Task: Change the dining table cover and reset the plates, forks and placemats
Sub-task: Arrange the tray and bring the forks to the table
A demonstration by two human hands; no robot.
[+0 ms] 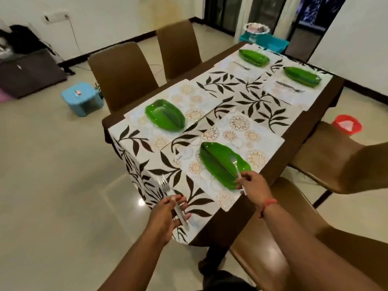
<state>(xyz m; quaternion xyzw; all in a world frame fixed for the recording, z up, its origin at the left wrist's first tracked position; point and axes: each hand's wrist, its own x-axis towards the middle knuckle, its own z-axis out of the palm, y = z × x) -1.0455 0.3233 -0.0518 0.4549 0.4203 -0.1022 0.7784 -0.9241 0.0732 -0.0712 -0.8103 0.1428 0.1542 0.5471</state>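
A white table cover (254, 101) with dark leaf print lies over the dining table. Several floral placemats rest on it, the nearest placemat (247, 135) under a green leaf-shaped plate (218, 162). Three more green plates sit at the left (164, 115), far left (254, 57) and far right (302, 76) settings. My left hand (168, 215) holds a clear fork (174, 202) above the table's near corner. My right hand (252, 185) pinches a second clear fork (236, 166) whose tines lie over the nearest plate. Dark forks lie on the two far placemats.
Brown chairs stand along the left side (121, 74) and right side (340, 160) of the table. A blue stool (81, 97) is on the floor at left, a red bin (347, 123) at right, a teal crate (266, 42) beyond the far end.
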